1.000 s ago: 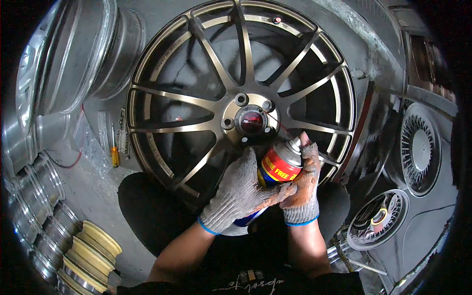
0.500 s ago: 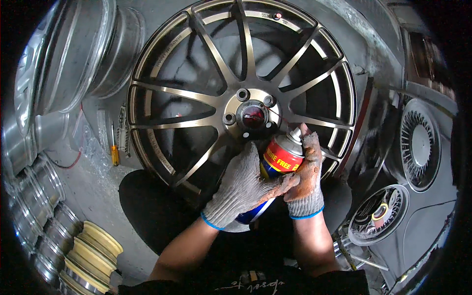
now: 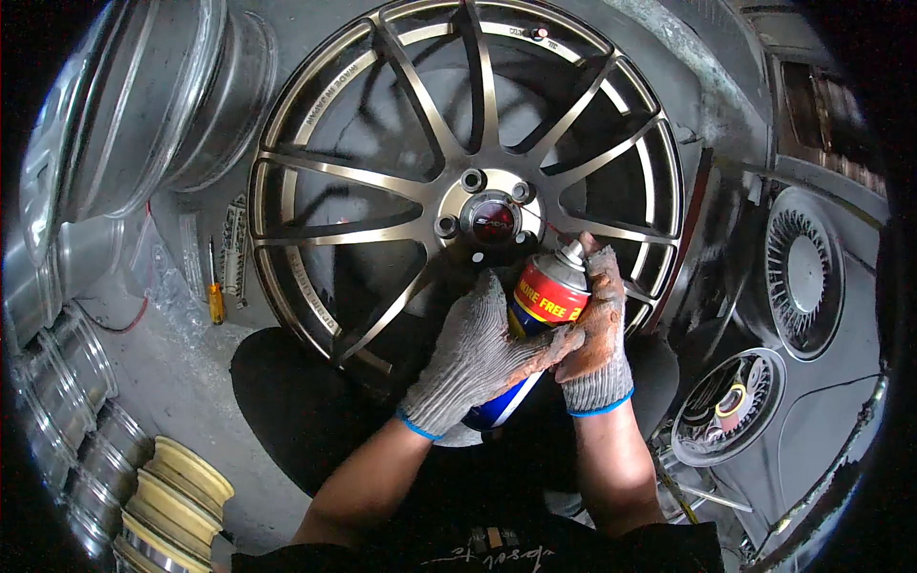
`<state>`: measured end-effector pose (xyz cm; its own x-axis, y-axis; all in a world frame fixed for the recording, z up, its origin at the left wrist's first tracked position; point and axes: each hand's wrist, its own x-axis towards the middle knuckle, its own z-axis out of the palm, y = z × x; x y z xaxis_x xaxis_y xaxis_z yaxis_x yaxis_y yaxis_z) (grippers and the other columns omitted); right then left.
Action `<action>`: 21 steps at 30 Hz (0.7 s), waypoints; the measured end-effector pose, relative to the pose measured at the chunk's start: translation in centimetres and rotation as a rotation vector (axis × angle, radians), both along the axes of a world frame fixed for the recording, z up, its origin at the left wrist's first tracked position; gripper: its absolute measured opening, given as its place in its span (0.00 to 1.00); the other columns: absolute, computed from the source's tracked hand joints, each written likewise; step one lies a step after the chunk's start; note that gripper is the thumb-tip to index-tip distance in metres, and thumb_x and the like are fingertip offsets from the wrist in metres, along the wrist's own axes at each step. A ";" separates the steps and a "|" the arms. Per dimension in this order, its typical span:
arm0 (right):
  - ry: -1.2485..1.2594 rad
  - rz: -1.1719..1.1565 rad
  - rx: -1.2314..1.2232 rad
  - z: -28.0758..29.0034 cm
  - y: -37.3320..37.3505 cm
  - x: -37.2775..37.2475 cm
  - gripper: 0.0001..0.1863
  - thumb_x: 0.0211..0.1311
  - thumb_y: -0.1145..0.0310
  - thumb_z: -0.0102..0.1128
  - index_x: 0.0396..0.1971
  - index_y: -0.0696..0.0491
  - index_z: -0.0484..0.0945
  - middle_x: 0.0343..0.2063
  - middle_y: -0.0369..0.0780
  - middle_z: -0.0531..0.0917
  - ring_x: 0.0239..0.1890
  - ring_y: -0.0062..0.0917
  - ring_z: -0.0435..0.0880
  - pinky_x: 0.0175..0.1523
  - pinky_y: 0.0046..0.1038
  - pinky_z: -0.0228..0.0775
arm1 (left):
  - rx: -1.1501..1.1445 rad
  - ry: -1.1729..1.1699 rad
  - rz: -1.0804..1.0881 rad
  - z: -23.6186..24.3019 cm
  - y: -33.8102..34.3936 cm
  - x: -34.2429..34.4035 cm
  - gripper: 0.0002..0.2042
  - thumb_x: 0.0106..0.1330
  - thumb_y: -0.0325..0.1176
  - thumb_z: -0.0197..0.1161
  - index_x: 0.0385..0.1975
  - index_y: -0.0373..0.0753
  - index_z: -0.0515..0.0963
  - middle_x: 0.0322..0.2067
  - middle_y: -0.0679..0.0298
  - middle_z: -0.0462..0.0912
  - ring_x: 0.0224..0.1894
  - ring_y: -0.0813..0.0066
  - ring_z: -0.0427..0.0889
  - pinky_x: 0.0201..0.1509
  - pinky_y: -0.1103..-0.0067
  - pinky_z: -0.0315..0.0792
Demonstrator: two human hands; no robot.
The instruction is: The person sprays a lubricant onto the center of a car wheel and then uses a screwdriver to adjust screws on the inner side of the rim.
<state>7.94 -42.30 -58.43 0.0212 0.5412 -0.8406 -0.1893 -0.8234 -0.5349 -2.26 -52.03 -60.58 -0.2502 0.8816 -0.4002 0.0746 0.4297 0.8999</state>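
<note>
A bronze multi-spoke wheel (image 3: 358, 180) lies face up in front of me, with a dark centre cap (image 3: 494, 222) and lug holes around it. Both my hands wear grey knit gloves with blue cuffs. Between them I hold a red, yellow and blue spray can (image 3: 552, 294), tilted toward the hub. My left hand (image 3: 470, 358) wraps around the can's body from the left. My right hand (image 3: 600, 329), its glove stained orange-brown, grips the upper right side, one finger up beside the white nozzle. A thin red straw seems to run from the nozzle toward the hub.
Silver rims (image 3: 205, 105) stand at the far left, and gold rims (image 3: 186, 487) at the lower left. A yellow-handled screwdriver (image 3: 216, 301) lies beside a plastic bag (image 3: 172, 272). On the right are a mesh-style rim (image 3: 807, 267) and another rim (image 3: 731, 449) holding a tape roll.
The spray can and both hands have shifted slightly to the right. My whole view has moved a little, with the grip on the can staying much the same.
</note>
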 end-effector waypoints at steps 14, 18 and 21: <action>0.058 -0.003 -0.006 0.4 0.1 -0.4 0.13 0.71 0.59 0.57 0.48 0.49 0.76 0.42 0.35 0.81 0.44 0.27 0.83 0.51 0.34 0.77 | -0.066 -0.070 -0.020 0.1 -0.2 0.0 0.46 0.50 0.62 0.76 0.56 0.27 0.69 0.47 0.42 0.81 0.48 0.48 0.83 0.53 0.60 0.77; 0.036 -0.026 -0.011 1.1 0.0 -0.9 0.13 0.70 0.58 0.58 0.48 0.49 0.76 0.41 0.35 0.82 0.43 0.28 0.84 0.50 0.35 0.78 | -0.037 -0.032 0.016 -0.3 -0.2 0.4 0.47 0.48 0.69 0.73 0.51 0.27 0.70 0.40 0.42 0.82 0.42 0.46 0.86 0.45 0.61 0.80; 0.050 -0.021 -0.013 0.6 0.1 -0.5 0.13 0.71 0.57 0.59 0.47 0.49 0.76 0.40 0.36 0.82 0.41 0.28 0.84 0.49 0.35 0.78 | 0.014 0.025 0.044 -0.4 -0.2 0.5 0.47 0.48 0.70 0.73 0.49 0.27 0.70 0.39 0.42 0.82 0.41 0.46 0.86 0.45 0.61 0.80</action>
<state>7.45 -42.24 -57.87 -0.0094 0.5297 -0.8481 -0.2325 -0.8261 -0.5133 -1.74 -52.28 -60.96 -0.2987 0.8751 -0.3808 0.0789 0.4203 0.9040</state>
